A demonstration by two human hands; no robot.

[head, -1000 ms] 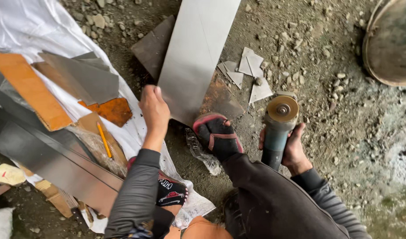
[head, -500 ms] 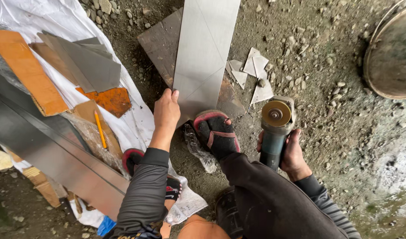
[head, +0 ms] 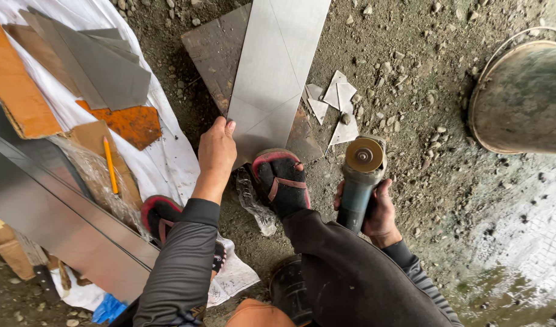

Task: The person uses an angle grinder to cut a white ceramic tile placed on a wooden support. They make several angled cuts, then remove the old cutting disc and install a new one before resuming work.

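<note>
Site condition: bare ground of dirt and gravel, viewed from above.

Left hand: resting on the near left corner of a long grey tile, fingers laid flat and loosely extended over its edge, pressing rather than clasping. The tile lies flat on the ground, partly over a darker brown tile, and runs away from the person out of the top of the view. A sandalled foot stands at the tile's near end, touching or just short of it (the exact contact cannot be told).

Right hand: fingers closed around the body of an angle grinder, disc face up, held off to the right of the tile and not in contact with it.

Progress, as judged: thin marked lines cross the tile surface, one diagonal and one across the near end, but no cut, kerf or fresh dust shows along them. Marking appears done; cutting appears not yet begun. Several small pale offcuts lie just right of the tile.

Surroundings: to the left, a white sheet carries grey tile pieces, an orange fragment and a yellow pencil. A round bucket stands at the right, well apart from the work.
</note>
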